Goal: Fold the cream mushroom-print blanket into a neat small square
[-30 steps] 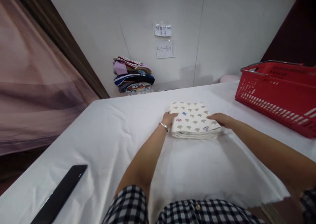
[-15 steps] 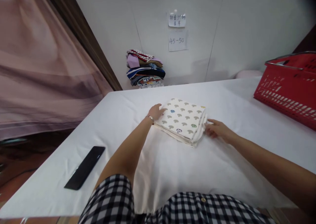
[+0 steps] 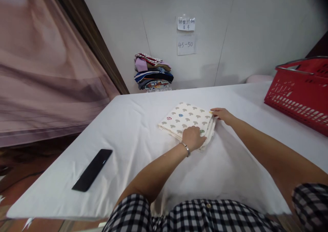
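Observation:
A folded white cloth (image 3: 188, 117) printed with grey mushrooms and a few coloured ones lies on the white-covered table. Its layers show along the front and right edges. My left hand (image 3: 192, 138), with a bracelet at the wrist, rests palm down over the cloth's front right corner, thumb and fingers apart. At the back right corner, my right hand (image 3: 222, 115) has its fingers closed on the cloth's edge. The undersides of both hands are hidden.
On the left of the table (image 3: 133, 122) lies a black phone-like slab (image 3: 92, 170). A red basket (image 3: 297, 92) with a metal handle stands at the right. Behind the far edge is a pile of folded fabrics (image 3: 153, 73), near a wall with paper signs (image 3: 186, 44).
My left hand has moved from the cloth's left side to its front right corner. My right hand has shifted up along the right edge to the back corner. The cloth stays nearly in place.

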Tool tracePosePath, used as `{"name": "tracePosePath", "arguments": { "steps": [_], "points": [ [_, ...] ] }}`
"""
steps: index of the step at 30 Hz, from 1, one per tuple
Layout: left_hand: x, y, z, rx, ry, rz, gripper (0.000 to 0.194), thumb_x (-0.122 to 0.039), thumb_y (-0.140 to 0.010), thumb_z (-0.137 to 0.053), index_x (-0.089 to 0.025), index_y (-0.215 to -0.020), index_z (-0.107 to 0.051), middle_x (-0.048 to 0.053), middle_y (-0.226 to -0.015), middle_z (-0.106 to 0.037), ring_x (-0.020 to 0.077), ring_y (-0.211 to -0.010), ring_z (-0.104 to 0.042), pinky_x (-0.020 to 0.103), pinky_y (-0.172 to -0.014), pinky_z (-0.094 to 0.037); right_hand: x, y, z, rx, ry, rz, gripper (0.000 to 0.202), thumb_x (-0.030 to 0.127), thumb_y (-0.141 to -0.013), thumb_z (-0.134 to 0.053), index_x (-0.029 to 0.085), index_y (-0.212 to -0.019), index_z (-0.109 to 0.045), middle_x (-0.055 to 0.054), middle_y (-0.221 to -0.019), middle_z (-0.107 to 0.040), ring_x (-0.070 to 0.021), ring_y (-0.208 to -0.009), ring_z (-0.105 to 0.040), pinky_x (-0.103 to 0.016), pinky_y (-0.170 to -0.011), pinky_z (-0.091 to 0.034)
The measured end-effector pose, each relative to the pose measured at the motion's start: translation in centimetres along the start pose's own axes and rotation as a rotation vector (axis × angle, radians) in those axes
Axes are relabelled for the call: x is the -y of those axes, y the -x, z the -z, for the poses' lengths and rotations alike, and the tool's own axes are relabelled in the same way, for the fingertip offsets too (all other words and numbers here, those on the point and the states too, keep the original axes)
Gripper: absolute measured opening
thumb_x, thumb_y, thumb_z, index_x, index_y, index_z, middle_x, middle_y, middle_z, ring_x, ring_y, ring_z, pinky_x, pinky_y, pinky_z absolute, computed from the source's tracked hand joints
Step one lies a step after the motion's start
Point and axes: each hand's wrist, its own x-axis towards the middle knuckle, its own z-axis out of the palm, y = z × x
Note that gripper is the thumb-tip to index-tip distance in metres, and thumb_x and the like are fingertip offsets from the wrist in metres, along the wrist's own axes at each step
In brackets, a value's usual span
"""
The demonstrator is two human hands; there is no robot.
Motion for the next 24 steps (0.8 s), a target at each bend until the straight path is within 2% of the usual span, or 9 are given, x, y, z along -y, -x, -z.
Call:
{"name": "tracePosePath", "arguments": {
  "steps": [3, 6, 9, 13, 16, 19, 24],
  "points": [
    [0.7, -0.6, 1.3, 0.137, 0.074, 0.032, 0.028, -0.048, -0.08, -0.057, -0.021, -0.079, -0.062, 0.005, -0.086, -0.068, 0.0231, -0.087, -0.063, 0.032, -0.073, -0.047, -0.2, -0.4, -0.1, -0.006, -0.007, 0.042, 0.02, 0.023, -0.073, -0.061, 0.018, -0.09, -0.071, -0.007, -0.089, -0.07, -0.0152, -0.074, -0.062, -0.023, -0.057, -0.046],
    [1.3, -0.9, 2.6, 0.226, 0.208, 0.024, 0.032, -0.051, -0.08, -0.057, -0.022, -0.068, -0.058, 0.001, -0.07, -0.066, 0.019, -0.075, -0.063, 0.027, -0.065, -0.045, -0.8, -0.3, -0.3, -0.047, -0.04, 0.09, 0.021, 0.022, -0.073, -0.059, 0.017, -0.09, -0.07, -0.007, -0.091, -0.069, -0.0141, -0.074, -0.06, -0.022, -0.058, -0.046],
    [0.9, -0.5, 2.6, 0.192, 0.248, 0.011, 0.031, -0.051, -0.081, -0.054, -0.022, -0.073, -0.059, 0.001, -0.074, -0.067, 0.0182, -0.077, -0.063, 0.027, -0.065, -0.045, -1.6, 0.1, -0.5, -0.068, -0.073, 0.122, 0.023, 0.024, -0.071, -0.059, 0.016, -0.09, -0.07, -0.005, -0.087, -0.069, -0.014, -0.073, -0.059, -0.024, -0.061, -0.046],
    [-0.7, 0.7, 0.5, 0.117, 0.049, -0.043, 0.022, -0.042, -0.083, -0.053, -0.022, -0.085, -0.061, 0.006, -0.093, -0.068, 0.0233, -0.092, -0.062, 0.032, -0.074, -0.047, -2.0, 0.6, -0.5, -0.051, -0.047, 0.11, 0.02, 0.026, -0.069, -0.059, 0.016, -0.083, -0.07, -0.005, -0.081, -0.069, -0.0153, -0.074, -0.059, -0.026, -0.066, -0.047],
    [-1.3, 1.4, -0.7, 0.075, -0.004, -0.052, 0.03, -0.048, -0.081, -0.056, -0.021, -0.095, -0.06, 0.008, -0.102, -0.065, 0.0253, -0.097, -0.06, 0.035, -0.078, -0.048, -1.7, 0.8, -0.2, -0.02, 0.017, 0.104, 0.02, 0.031, -0.071, -0.061, 0.018, -0.082, -0.071, -0.005, -0.084, -0.069, -0.0162, -0.076, -0.059, -0.026, -0.066, -0.046],
    [-1.2, 1.7, -0.7, 0.06, 0.005, -0.067, 0.033, -0.045, -0.08, -0.059, -0.02, -0.102, -0.058, 0.008, -0.106, -0.063, 0.0247, -0.1, -0.058, 0.035, -0.082, -0.048, -1.5, 0.9, -0.1, 0.012, 0.099, 0.113, 0.025, 0.04, -0.071, -0.064, 0.018, -0.082, -0.071, -0.006, -0.083, -0.069, -0.0172, -0.074, -0.059, -0.026, -0.062, -0.046],
    [-0.6, 2.5, -0.2, 0.017, -0.039, -0.072, 0.029, -0.039, -0.082, -0.057, -0.018, -0.102, -0.058, 0.008, -0.104, -0.062, 0.0244, -0.1, -0.057, 0.036, -0.082, -0.047, -1.0, 1.0, -0.4, -0.059, 0.138, 0.198, 0.021, 0.035, -0.068, -0.063, 0.018, -0.077, -0.069, -0.003, -0.075, -0.067, -0.0159, -0.072, -0.059, -0.025, -0.063, -0.047]
  ]
}}
